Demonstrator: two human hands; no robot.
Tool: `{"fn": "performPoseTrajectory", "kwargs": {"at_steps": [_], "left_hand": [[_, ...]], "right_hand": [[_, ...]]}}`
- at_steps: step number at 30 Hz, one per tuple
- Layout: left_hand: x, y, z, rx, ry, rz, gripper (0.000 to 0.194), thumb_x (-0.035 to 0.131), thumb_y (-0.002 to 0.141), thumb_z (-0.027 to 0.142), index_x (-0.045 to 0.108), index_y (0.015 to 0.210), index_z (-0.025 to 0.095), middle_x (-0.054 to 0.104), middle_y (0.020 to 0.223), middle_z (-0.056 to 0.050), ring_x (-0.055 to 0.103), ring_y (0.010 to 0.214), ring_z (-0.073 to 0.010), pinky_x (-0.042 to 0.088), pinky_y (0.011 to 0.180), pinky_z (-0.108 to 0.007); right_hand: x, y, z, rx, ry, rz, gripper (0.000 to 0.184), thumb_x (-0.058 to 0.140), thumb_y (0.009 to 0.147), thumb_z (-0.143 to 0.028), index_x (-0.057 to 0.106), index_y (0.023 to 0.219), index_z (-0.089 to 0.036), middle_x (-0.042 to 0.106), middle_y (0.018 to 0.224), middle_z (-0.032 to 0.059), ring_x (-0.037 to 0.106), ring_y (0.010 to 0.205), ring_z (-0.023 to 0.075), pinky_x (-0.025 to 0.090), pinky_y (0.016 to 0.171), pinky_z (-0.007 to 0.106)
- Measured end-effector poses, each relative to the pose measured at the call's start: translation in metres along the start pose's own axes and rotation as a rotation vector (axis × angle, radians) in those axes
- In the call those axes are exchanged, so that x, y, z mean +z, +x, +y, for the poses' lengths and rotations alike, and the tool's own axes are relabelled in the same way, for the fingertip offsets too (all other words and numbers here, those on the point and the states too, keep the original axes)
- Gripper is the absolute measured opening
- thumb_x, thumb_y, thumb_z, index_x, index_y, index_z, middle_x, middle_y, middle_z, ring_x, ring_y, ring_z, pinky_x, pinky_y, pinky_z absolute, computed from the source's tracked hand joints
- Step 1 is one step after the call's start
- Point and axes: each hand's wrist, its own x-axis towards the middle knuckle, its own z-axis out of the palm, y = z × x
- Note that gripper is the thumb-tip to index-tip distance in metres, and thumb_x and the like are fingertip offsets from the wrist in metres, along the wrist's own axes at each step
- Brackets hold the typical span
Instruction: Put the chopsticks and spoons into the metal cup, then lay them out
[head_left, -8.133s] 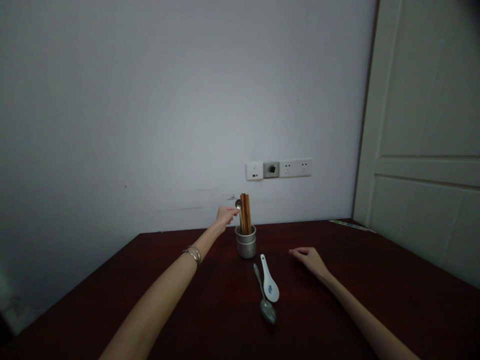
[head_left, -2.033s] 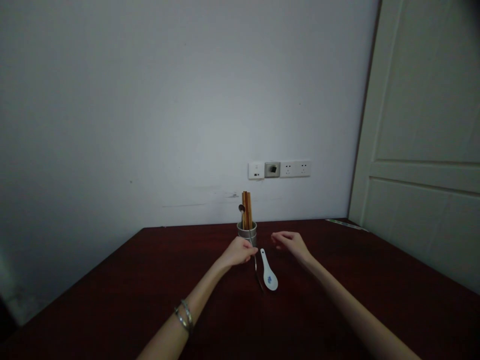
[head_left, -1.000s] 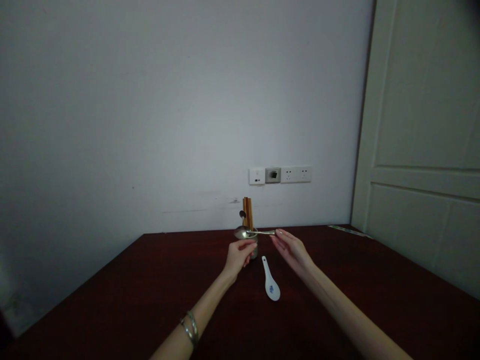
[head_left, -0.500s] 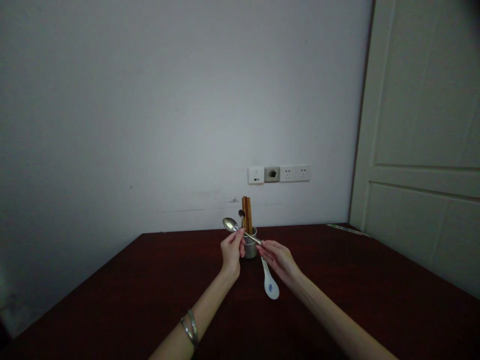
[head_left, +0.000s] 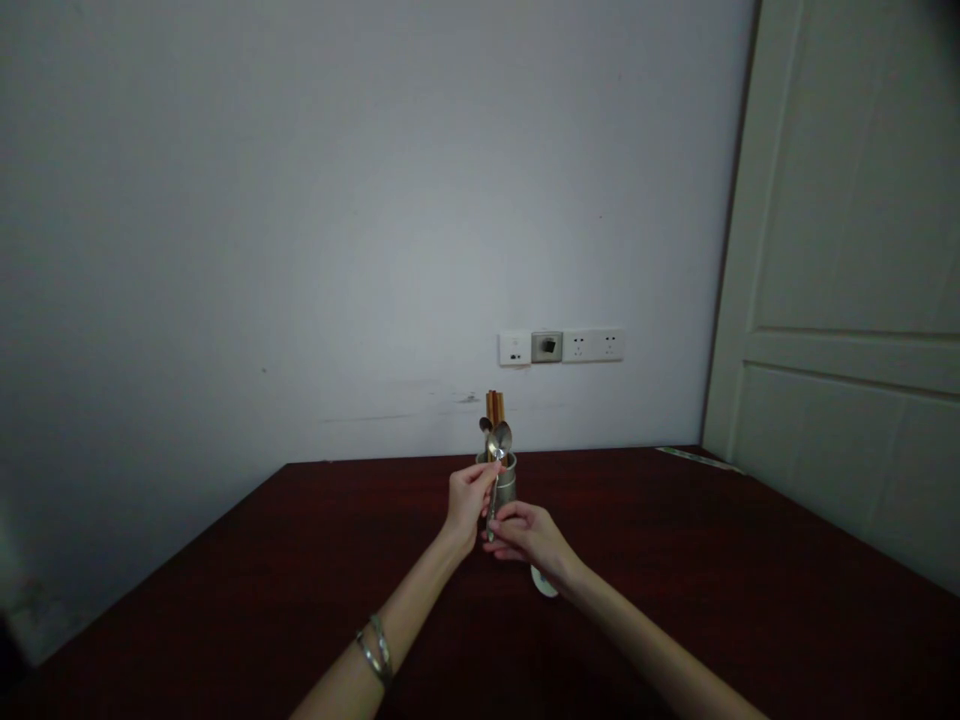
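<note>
A metal spoon (head_left: pixel 501 438) stands nearly upright between my hands, its bowl at the top. My left hand (head_left: pixel 470 495) pinches it by the neck just below the bowl. Lower down, my right hand (head_left: pixel 529 535) has its fingers closed on the end of the handle. Right behind the spoon is a grey metal cup (head_left: pixel 508 485), partly covered by my left hand. Chopsticks (head_left: pixel 495 405) and a smaller dark spoon (head_left: pixel 485 424) stick up out of it. Under my right hand lies a white ceramic spoon (head_left: pixel 545 585), mostly hidden, with only part of its bowl showing.
The dark red tabletop (head_left: pixel 300 560) runs back to a pale wall. Sockets and switches (head_left: pixel 561 346) sit on the wall behind the cup. A thin pale strip (head_left: pixel 701 459) lies at the table's back right edge, beside a white panelled door (head_left: pixel 847 330).
The metal spoon has turned from slanting left to nearly upright. My right hand has moved left and down with the handle end and now covers most of the white spoon.
</note>
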Motion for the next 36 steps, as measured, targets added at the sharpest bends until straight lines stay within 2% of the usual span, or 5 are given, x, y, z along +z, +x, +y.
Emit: {"fn": "performPoseTrajectory", "kwargs": {"at_steps": [5,13,18,27,36], "left_hand": [[-0.001,0.001,-0.003,0.004,0.01,-0.04,0.042,0.062,0.061,0.051,0.063,0.069,0.009,0.03,0.04,0.009,0.023,0.032,-0.0013,0.016,0.032,-0.017],[0.001,-0.001,-0.012,-0.036,0.027,-0.097,0.043,0.063,0.062,0.05,0.064,0.073,0.009,0.028,0.04,0.009,0.022,0.033,-0.0016,0.014,0.033,-0.018],[0.002,-0.003,-0.014,-0.036,0.083,-0.133,0.043,0.062,0.063,0.049,0.065,0.073,0.008,0.031,0.04,0.008,0.023,0.032,-0.0019,0.013,0.033,-0.019],[0.0,0.0,-0.012,-0.07,0.144,-0.14,0.045,0.063,0.06,0.05,0.066,0.075,0.007,0.035,0.041,0.007,0.026,0.035,-0.0022,0.016,0.037,-0.019],[-0.052,0.03,-0.048,-0.099,0.101,0.043,0.049,0.054,0.064,0.057,0.063,0.074,0.009,0.033,0.044,0.008,0.024,0.031,-0.0021,0.013,0.034,-0.018]], "right_hand": [[-0.02,0.003,-0.017,-0.08,-0.152,0.018,0.043,0.072,0.054,-0.04,0.058,0.085,-0.013,0.067,0.07,0.0055,0.065,0.064,0.0173,0.051,0.055,0.026],[-0.045,0.014,-0.096,-0.496,-0.511,0.258,0.036,0.06,0.066,-0.041,0.066,0.088,-0.013,0.067,0.08,0.0083,0.06,0.068,0.0171,0.046,0.049,0.024],[-0.044,0.022,-0.112,-0.653,-0.863,0.218,0.026,0.057,0.07,-0.037,0.069,0.076,-0.015,0.067,0.077,0.0075,0.058,0.071,0.0172,0.045,0.058,0.026],[-0.039,0.035,-0.112,-0.569,-0.895,0.217,0.027,0.055,0.071,-0.036,0.07,0.073,-0.013,0.067,0.067,0.0053,0.056,0.056,0.0135,0.042,0.052,0.023],[-0.045,0.087,-0.164,-0.569,-0.967,0.375,0.03,0.055,0.07,-0.037,0.07,0.074,-0.011,0.061,0.052,0.002,0.047,0.038,0.0084,0.036,0.036,0.018]]}}
